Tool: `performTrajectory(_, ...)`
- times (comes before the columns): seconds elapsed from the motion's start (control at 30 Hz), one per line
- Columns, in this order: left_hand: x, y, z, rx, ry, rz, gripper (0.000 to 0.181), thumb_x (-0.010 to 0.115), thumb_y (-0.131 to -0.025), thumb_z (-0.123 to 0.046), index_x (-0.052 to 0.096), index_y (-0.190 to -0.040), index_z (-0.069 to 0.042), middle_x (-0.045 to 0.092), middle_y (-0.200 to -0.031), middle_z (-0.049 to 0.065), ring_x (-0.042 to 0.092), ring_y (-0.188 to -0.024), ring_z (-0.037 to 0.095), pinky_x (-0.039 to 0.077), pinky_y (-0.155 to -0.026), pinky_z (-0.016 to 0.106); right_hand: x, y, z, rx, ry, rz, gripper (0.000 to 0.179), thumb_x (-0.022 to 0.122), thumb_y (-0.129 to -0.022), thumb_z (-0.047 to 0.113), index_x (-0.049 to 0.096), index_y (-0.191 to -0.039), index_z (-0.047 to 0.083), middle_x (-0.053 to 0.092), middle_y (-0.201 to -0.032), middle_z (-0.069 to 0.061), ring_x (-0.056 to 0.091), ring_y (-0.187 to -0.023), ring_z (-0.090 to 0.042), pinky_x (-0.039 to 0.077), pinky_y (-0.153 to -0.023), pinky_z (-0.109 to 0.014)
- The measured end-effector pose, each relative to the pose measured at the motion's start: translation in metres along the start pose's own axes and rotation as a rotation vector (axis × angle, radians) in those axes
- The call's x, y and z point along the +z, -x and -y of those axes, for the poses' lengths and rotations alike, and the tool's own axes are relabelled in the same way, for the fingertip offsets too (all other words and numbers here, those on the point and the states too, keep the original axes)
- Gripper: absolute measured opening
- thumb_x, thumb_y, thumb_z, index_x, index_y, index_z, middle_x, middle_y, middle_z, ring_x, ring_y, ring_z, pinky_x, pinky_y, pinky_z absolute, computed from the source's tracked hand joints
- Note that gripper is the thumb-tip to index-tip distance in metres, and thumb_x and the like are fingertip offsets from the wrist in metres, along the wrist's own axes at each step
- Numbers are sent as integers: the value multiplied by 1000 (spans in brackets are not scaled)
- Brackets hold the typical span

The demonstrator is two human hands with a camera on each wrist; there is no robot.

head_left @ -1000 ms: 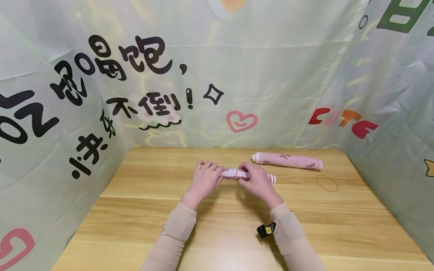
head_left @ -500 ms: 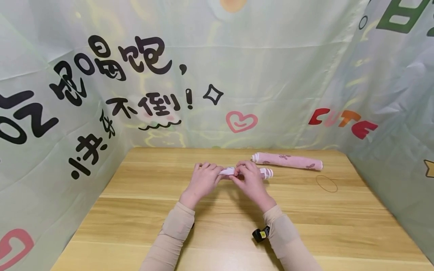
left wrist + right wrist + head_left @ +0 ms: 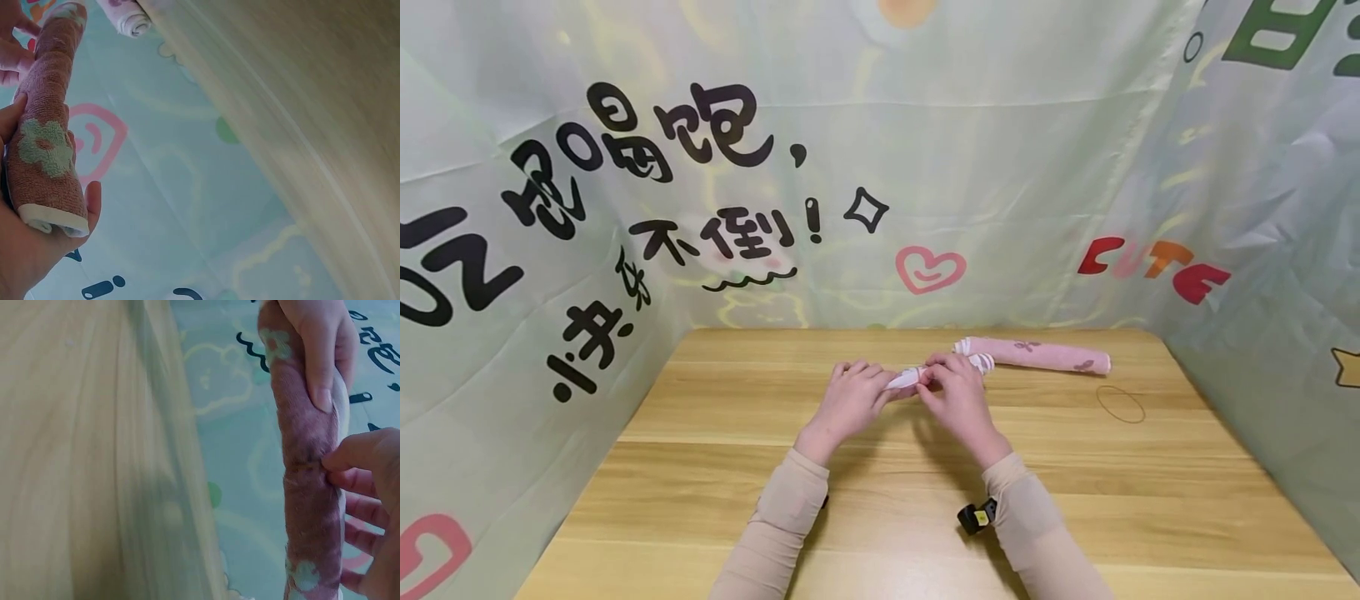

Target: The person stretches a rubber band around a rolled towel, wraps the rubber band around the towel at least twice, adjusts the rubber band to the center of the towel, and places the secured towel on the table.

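My left hand point(image 3: 847, 402) grips one end of a rolled towel point(image 3: 904, 380) held above the table. In the left wrist view this towel point(image 3: 47, 94) is brownish pink with pale green flowers and a white edge, and its near end lies against the left palm. A thin rubber band point(image 3: 306, 466) circles the roll near its middle and draws the cloth in slightly. At that spot, the thumb and index finger of my right hand point(image 3: 958, 402) pinch the band at the side of the roll. The other right fingers lie along the towel.
A second rolled towel point(image 3: 1048, 355), light pink with darker motifs, lies at the back right of the wooden table point(image 3: 715, 467). In front of its right end is a loose rubber band point(image 3: 1098, 398). Printed cloth point(image 3: 1015, 167) hangs behind and at both sides.
My right hand has moved left along the towel, toward the left hand. The towel's right end has swung away toward the back, near the second roll. The left hand keeps its grip.
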State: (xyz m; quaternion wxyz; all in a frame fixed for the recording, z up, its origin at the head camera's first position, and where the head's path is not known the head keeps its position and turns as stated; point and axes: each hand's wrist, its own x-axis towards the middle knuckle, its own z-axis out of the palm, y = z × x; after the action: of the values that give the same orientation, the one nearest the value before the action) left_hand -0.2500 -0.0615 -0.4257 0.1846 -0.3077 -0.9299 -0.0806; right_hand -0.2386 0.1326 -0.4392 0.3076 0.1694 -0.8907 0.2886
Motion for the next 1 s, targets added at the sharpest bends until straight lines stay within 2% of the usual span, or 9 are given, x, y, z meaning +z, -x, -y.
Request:
performTrajectory(0.23,2,0,-3,32,16,-31,34,55,-97,-43,69,-120,-23,72,-111,-5,62,-103,17,44,-91,44,7,5,5,44,141,-37,14,69,-74,12,55,-76,11,64,-105,-11,56,-104,-33,36,-95,-57)
performTrajectory(0.5,0,0,-6,46,19,-28,33,55,-97,-42,69,-120,-23,72,-111,-5,62,-104,17,45,-91,43,8,5,4,105,185,-46,17,66,-72,12,49,-74,11,63,-104,-11,55,-103,-32,37,-93,-58)
performTrajectory(0.67,-4,0,-3,26,54,-6,31,56,-97,-38,68,-119,-20,72,-112,-3,62,-105,19,44,-92,46,0,1,-3,86,103,43,15,68,-76,16,53,-78,13,63,-108,-9,54,-108,-31,34,-99,-61)
performTrajectory(0.8,-6,1,2,-21,135,32,30,56,-98,-35,68,-119,-17,71,-115,0,63,-105,22,44,-92,50,-10,-1,-11,8,17,144,21,73,-76,17,56,-89,14,61,-111,-7,53,-111,-30,30,-103,-63)
performTrajectory(0.9,-8,1,5,-44,203,64,31,56,-98,-35,68,-120,-16,71,-116,2,63,-105,23,45,-92,51,-15,-2,-14,-46,29,222,34,78,-74,19,55,-99,12,60,-114,-9,52,-115,-33,30,-104,-62)
performTrajectory(1.0,-11,1,6,-58,258,96,31,55,-98,-36,68,-120,-17,71,-117,1,63,-106,22,45,-93,50,-14,-3,-15,-83,81,262,45,81,-72,21,53,-106,12,58,-116,-10,50,-117,-34,32,-105,-60)
